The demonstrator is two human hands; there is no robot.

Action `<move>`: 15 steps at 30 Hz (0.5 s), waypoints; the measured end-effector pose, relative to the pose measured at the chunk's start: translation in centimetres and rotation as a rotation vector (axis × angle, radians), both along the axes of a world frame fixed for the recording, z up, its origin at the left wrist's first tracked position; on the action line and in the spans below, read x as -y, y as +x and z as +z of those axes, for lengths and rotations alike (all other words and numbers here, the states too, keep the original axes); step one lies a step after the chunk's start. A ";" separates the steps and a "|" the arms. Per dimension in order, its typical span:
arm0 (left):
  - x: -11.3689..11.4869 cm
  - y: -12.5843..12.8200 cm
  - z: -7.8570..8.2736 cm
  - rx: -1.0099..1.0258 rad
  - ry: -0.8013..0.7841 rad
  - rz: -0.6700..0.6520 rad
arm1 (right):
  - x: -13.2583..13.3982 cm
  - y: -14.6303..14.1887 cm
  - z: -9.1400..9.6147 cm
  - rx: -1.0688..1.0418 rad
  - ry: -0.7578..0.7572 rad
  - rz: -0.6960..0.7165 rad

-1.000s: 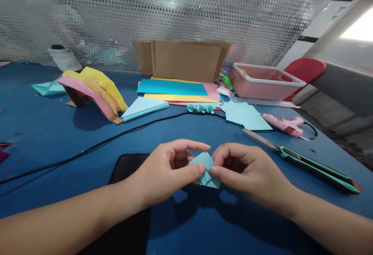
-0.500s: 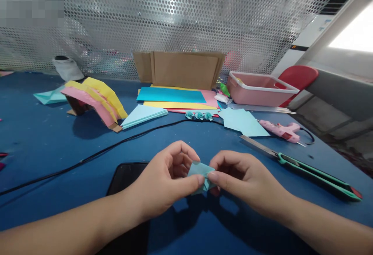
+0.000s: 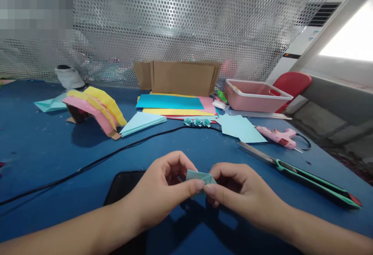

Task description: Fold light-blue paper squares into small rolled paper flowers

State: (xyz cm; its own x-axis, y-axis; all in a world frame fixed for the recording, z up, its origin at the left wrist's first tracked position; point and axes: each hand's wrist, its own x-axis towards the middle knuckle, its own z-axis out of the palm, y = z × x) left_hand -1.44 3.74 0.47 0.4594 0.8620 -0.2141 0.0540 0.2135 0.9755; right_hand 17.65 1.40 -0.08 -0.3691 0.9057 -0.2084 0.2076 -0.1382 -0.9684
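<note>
A small folded piece of light blue paper [image 3: 200,176] is pinched between my two hands above the table. My left hand [image 3: 171,183] grips its left side, with the thumb across the front. From the other side my right hand [image 3: 237,187] holds it, thumb tip close to the left thumb. The thumbs cover the lower part of the paper. Beyond the hands, three small blue paper roses [image 3: 197,122] sit in a row. Light blue paper sheets [image 3: 243,127] lie to their right, and a stack of folded blue paper [image 3: 142,123] to their left.
A utility knife [image 3: 314,181] with its blade out lies right of my hands, near a pink glue gun [image 3: 278,136]. A black phone [image 3: 119,189] is under my left forearm. A black cable [image 3: 116,152] crosses the table. Behind stand a paper arch [image 3: 96,107], cardboard [image 3: 183,77] and a pink basket [image 3: 256,96].
The paper has tipped between my fingers, so its upper face now looks narrower. Both hands keep their hold. The whole view has shifted slightly, with things appearing lower.
</note>
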 end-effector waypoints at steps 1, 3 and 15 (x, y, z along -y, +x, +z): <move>0.0 0.0 0.0 0.025 -0.011 0.009 | 0.0 0.0 -0.1 0.015 0.009 0.009; 0.0 0.1 0.1 0.082 -0.045 0.006 | 0.0 -0.2 -0.1 0.031 0.034 0.016; 0.2 0.0 0.1 0.064 -0.045 0.024 | -0.2 -0.5 0.0 0.013 0.040 -0.058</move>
